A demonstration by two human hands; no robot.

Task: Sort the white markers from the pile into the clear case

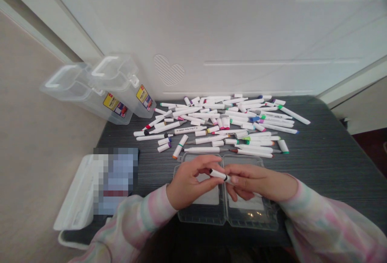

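Observation:
Both my hands hold one white marker [218,174] with a black band over an opened clear plastic case [242,219] at the near edge of the dark table [326,162]. My left hand [189,184] pinches its left end with thumb and fingers. My right hand [252,182] grips its right end, fingers curled. Just beyond the case lies a spread of several white markers [223,122] with coloured caps and bands.
Two clear plastic bins [99,94] with yellow labels lie tipped at the table's back left. A white tray or lid [77,198] sits at the near left, partly under a blurred patch. A white panelled wall rises behind the table.

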